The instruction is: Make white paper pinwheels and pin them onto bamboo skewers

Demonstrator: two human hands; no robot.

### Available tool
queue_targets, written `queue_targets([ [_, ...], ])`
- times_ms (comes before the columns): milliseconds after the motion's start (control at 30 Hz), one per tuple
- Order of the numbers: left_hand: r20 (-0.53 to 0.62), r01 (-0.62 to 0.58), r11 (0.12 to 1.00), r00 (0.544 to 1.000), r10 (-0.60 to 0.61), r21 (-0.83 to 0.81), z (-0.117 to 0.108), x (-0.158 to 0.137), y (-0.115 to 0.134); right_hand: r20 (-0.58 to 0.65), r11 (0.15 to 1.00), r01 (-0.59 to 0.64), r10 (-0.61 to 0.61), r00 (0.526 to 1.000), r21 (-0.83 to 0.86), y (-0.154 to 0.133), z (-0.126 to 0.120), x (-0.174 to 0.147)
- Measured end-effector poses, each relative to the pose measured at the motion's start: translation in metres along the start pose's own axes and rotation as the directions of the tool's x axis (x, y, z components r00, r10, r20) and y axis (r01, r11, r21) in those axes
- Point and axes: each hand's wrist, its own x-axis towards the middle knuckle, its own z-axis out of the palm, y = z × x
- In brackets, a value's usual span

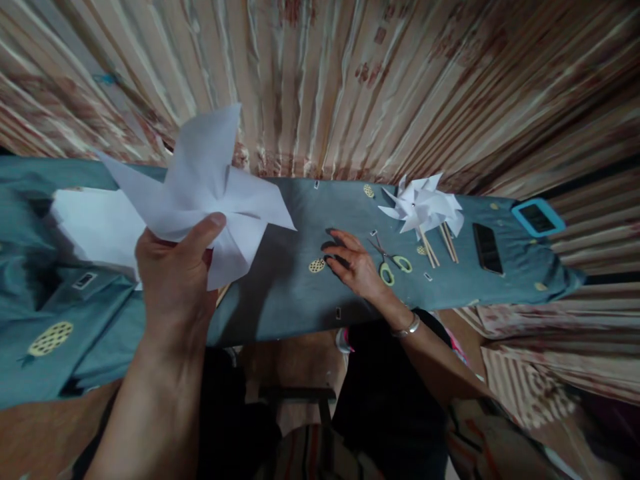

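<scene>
A large white paper pinwheel is raised above the left part of the table, facing me. My left hand is closed on it, the thumb pressing at its centre. Something red shows behind the fingers, mostly hidden. Over the middle of the cloth, my right hand is empty with its fingers apart and slightly curled. Just to its right lie scissors with light green handles, their blades parted. Farther right, finished-looking white pinwheels on wooden sticks lie overlapping.
White paper sheets lie at the left, partly behind my left arm. A dark phone and a blue-framed device rest at the right end of the green tablecloth. Pleated curtains hang right behind the table.
</scene>
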Motion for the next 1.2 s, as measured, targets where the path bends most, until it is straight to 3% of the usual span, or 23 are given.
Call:
queue_targets([
  [100,0.036,0.034,0.999,0.999,-0.034,0.015,0.004,-0.004,-0.005,-0.081,0.996,-0.085,0.084,0.993,-0.013,-0.011,-0.002,-0.002],
  [233,0.061,0.086,0.995,0.994,-0.089,0.053,0.006,-0.009,-0.012,-0.01,0.99,-0.113,0.112,0.994,-0.09,-0.023,0.004,0.002],
  [433,0.098,0.159,0.981,0.981,-0.17,0.112,0.004,-0.015,-0.021,0.171,0.964,-0.027,0.075,0.982,-0.264,-0.029,0.01,0.006],
  [600,0.146,0.197,0.975,0.967,-0.21,0.1,0.002,-0.016,-0.025,0.182,0.96,0.035,0.016,0.983,-0.278,-0.031,0.012,-0.001],
  [767,0.136,0.226,0.965,0.96,-0.244,0.133,0.003,-0.018,-0.029,0.092,0.997,0.013,-0.005,0.996,-0.076,-0.028,0.0,-0.003],
  [900,0.165,0.218,0.955,0.953,-0.252,0.199,0.005,-0.021,-0.035,-0.074,0.973,-0.126,0.143,0.987,0.191,-0.036,-0.027,-0.004],
  [1000,0.2,0.168,0.944,0.952,-0.229,0.283,0.007,-0.026,-0.04,-0.094,0.912,-0.182,0.232,0.968,0.368,-0.055,-0.042,-0.006],
  [1100,0.261,0.1,0.937,0.946,-0.195,0.335,0.01,-0.032,-0.044,-0.09,0.865,-0.138,0.206,0.974,0.483,-0.078,-0.045,-0.008],
  [1200,0.323,0.029,0.932,0.934,-0.154,0.36,0.013,-0.04,-0.047,-0.13,0.888,-0.07,0.144,0.981,0.454,-0.092,-0.042,-0.009],
])
